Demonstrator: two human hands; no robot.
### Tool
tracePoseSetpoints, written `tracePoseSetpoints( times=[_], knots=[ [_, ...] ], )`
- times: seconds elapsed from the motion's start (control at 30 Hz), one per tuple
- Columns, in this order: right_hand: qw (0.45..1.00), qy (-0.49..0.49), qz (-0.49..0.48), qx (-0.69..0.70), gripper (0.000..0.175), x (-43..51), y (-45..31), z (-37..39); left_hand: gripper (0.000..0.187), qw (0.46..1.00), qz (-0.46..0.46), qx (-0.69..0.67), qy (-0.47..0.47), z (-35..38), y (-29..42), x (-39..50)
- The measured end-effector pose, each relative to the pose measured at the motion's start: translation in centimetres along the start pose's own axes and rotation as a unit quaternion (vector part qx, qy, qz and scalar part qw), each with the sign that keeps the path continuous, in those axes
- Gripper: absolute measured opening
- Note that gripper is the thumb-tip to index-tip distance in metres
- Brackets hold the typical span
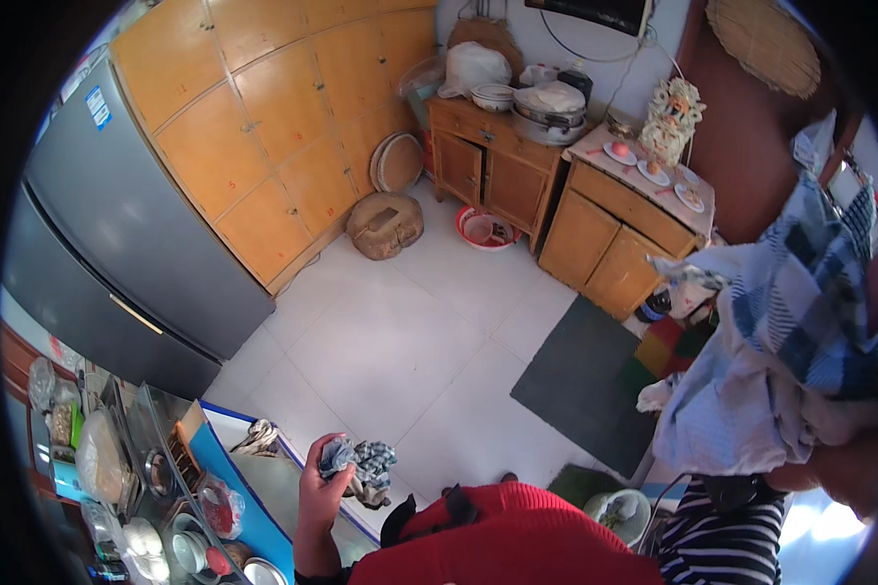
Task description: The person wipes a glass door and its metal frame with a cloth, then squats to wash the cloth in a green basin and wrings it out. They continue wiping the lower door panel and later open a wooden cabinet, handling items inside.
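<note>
My left hand (320, 475) is closed around a small crumpled checked cloth (369, 464), its thumb across the front and the loose folds hanging to the right. Below it is the pale edge of a blue-trimmed case or freezer (322, 497). Large white and blue checked cloths (761, 351) fill the right side, close to the camera. Bare skin of a hand or forearm (823, 472) shows beneath them. Whether it is my right hand, and whether it grips the cloth, I cannot tell. A black-and-white striped garment (724, 530) appears just below.
At left stand a grey refrigerator (139, 219) and glass shelves (157, 439) with dishes and bags. Wooden cabinets (512, 172) line the far wall. A round wooden block (386, 223) and a red-rimmed basin (485, 228) sit on the floor, with a dark mat (582, 387) and lined bin (622, 508) nearer.
</note>
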State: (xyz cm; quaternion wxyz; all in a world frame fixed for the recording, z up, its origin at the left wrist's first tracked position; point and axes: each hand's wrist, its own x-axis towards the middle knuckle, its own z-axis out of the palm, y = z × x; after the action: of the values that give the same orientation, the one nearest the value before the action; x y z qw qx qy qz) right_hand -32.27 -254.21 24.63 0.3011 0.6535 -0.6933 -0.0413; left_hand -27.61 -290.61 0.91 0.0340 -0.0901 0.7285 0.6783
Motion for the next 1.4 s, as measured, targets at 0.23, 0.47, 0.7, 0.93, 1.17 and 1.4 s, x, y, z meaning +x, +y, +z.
tracePoseSetpoints(
  times=[0.23,0.47,0.7,0.93,1.17,1.4],
  knots=[
    [1.000,0.002,-0.008,0.006,0.026,-0.2,1.9,3.3,0.044,0.999,0.014,-0.037,0.022,-0.9,-1.2,0.5],
    [1.000,-0.003,-0.024,-0.011,0.025,1.4,4.1,5.8,0.046,0.999,-0.003,-0.012,0.039,-2.9,-2.1,2.4],
    [0.997,0.048,-0.036,-0.041,0.025,3.0,6.1,6.8,0.044,1.000,0.003,0.002,0.007,-4.8,-3.3,6.1],
    [0.900,0.335,0.244,-0.132,0.024,-0.8,14.3,15.3,0.047,0.997,-0.061,-0.038,0.012,-3.5,-3.1,15.0],
    [0.512,0.210,0.719,0.421,0.011,-3.9,22.7,38.9,0.046,0.996,-0.070,-0.028,-0.045,-2.0,0.4,26.8],
    [0.606,0.123,0.489,0.615,0.024,1.5,27.0,48.8,0.048,0.969,0.084,0.024,-0.229,2.7,3.5,39.2]
  ],
)
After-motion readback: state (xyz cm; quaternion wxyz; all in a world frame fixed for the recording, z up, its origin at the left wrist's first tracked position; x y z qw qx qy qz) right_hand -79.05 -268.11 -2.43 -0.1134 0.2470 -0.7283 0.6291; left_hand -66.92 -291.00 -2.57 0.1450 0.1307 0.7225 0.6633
